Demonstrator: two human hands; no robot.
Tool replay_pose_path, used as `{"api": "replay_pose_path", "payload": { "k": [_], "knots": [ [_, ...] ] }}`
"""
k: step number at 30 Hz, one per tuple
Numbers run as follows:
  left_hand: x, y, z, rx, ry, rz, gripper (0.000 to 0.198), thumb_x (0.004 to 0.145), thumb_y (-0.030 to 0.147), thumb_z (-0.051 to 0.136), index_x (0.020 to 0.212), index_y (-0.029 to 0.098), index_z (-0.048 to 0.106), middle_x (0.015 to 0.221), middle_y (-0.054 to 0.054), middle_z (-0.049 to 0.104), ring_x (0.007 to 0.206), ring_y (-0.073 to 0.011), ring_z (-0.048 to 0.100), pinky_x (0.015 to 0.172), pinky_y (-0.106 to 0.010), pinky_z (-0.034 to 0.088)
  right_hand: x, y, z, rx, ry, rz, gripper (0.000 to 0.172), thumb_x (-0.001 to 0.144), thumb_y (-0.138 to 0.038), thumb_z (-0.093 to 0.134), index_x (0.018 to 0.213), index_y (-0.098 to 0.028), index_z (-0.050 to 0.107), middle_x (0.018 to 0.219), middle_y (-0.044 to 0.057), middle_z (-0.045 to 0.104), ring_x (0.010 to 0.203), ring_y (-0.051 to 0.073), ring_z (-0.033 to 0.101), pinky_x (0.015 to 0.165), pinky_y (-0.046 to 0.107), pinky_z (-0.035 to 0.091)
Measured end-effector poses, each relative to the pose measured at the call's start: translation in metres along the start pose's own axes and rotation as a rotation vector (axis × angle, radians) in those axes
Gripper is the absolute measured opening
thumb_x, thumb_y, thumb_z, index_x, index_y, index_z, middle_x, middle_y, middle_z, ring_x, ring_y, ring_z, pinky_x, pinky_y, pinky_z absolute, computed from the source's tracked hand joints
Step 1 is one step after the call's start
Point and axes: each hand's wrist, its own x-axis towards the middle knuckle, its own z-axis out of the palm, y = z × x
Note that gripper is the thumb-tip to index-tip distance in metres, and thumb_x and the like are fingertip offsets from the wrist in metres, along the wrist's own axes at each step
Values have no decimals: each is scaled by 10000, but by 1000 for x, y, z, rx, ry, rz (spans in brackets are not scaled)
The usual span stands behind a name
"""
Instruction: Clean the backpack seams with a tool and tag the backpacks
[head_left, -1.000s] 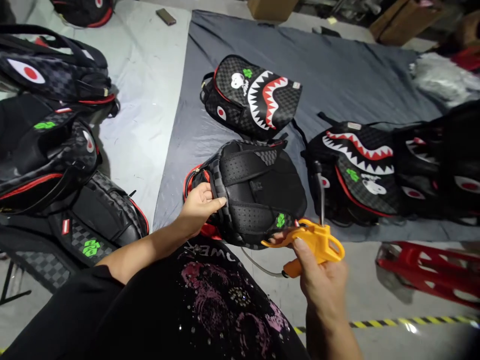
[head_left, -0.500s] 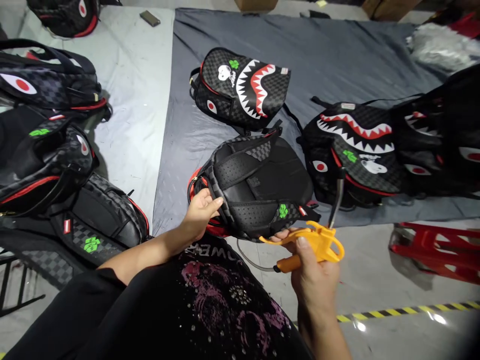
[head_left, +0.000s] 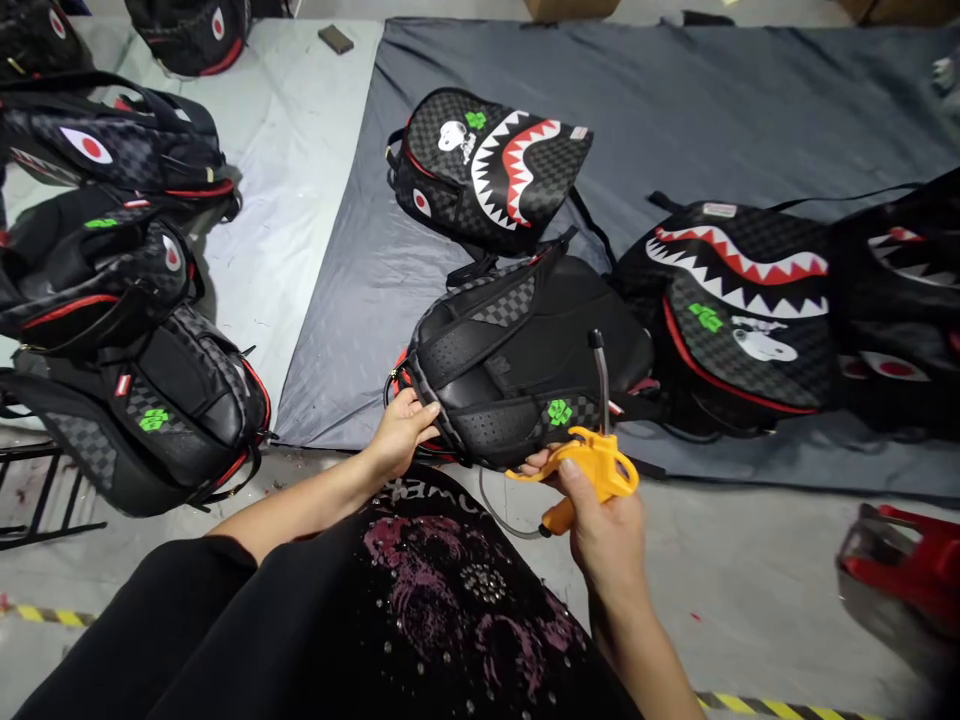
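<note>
A black checked backpack [head_left: 555,330] lies at the near edge of the grey-covered table, its straps and padded back facing up. My left hand [head_left: 405,428] pinches its left end, close to the red trim. In my right hand [head_left: 600,510] is a yellow air blow gun [head_left: 596,465], fingers wrapped round its handle. The gun's metal nozzle points up and away, over the right part of the backpack. A thin grey hose [head_left: 506,520] runs from the gun's handle. Just beyond lies another backpack [head_left: 487,170] with a shark-mouth print facing up.
More shark-mouth backpacks [head_left: 750,310] lie to the right. Several backpacks [head_left: 172,400] are piled at the left on a pale cover [head_left: 292,150]. A small dark box-like object [head_left: 335,40] is at the far edge. A red object [head_left: 911,565] stands on the floor at right.
The view has shifted, with the backpacks at right sliding further right in it. The backpack under my hands lies flatter, and the blow gun's nozzle is now over its right part.
</note>
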Motion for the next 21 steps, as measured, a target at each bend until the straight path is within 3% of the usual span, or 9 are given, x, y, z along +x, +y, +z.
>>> {"api": "replay_pose_path", "payload": {
  "k": [3, 7, 9, 12, 17, 21],
  "knots": [
    [18, -40, 16, 58, 98, 33, 462, 684, 336, 813, 1029, 210, 533, 983, -17, 685, 858, -146, 666, 793, -309, 538, 1, 4, -23, 37, 13, 6, 326, 797, -500, 707, 927, -204, 666, 846, 50, 722, 741, 203, 699, 773, 388, 606],
    [62, -93, 32, 225, 379, -4, 311, 745, 253, 753, 896, 199, 486, 783, 25, 611, 686, -121, 601, 668, -267, 509, 1, 13, -53, 35, 22, 28, 305, 796, -489, 711, 915, -211, 666, 847, 41, 713, 749, 194, 693, 760, 366, 606],
    [78, -109, 32, 243, 431, -41, 305, 760, 255, 746, 851, 201, 461, 719, 42, 566, 670, -115, 580, 667, -262, 503, 1, 20, -68, 79, 19, 97, 330, 775, -498, 729, 922, -209, 666, 844, 38, 713, 745, 190, 691, 747, 355, 605],
    [79, -114, 19, 221, 401, -72, 246, 830, 331, 681, 848, 194, 478, 748, 22, 595, 728, -117, 614, 716, -273, 525, 5, 36, -93, 221, 10, 267, 415, 717, -542, 765, 937, -203, 666, 836, 41, 719, 737, 192, 698, 710, 341, 607],
    [45, -101, -14, 284, 437, -36, 162, 879, 316, 585, 962, 186, 535, 884, -50, 652, 837, -147, 655, 775, -315, 527, 18, 81, -123, 388, 44, 472, 499, 665, -610, 783, 947, -215, 665, 955, 63, 733, 925, 237, 715, 783, 371, 615],
    [46, -99, -8, 447, 482, 140, 222, 835, 254, 615, 1036, 207, 534, 932, -31, 619, 830, -128, 612, 805, -297, 490, 25, 108, -128, 466, 18, 572, 524, 710, -695, 699, 914, -215, 658, 1030, 112, 731, 1088, 300, 674, 850, 477, 612]
  ]
}}
